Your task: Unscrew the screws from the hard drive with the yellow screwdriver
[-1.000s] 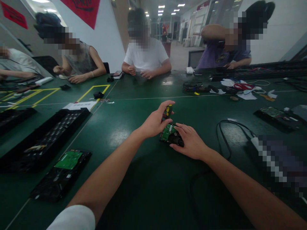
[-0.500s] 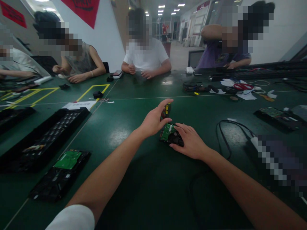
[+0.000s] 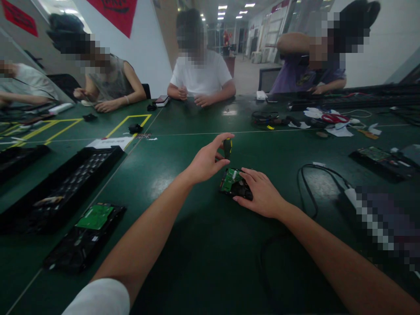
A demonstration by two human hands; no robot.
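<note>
My left hand (image 3: 208, 159) is closed around the black and yellow handle of a screwdriver (image 3: 227, 148), index finger over its top. The handle stands nearly upright above the far edge of a hard drive (image 3: 229, 179); its tip is too small to make out. Circuit board facing up, the drive lies on the green table (image 3: 210, 249). My right hand (image 3: 262, 192) grips the drive's right side, fingers on top and thumb at the near edge, hiding part of it.
At left lie another hard drive in a black frame (image 3: 85, 236) and a long black tray (image 3: 62, 188). A similar board unit (image 3: 382, 162) sits at right, near a black cable (image 3: 303, 192). Tangled wires and papers (image 3: 331, 120) lie farther back. Several people sit across the table.
The screwdriver handle has turned within my left fingers, and that hand has shifted slightly left. My right hand stays on the hard drive.
</note>
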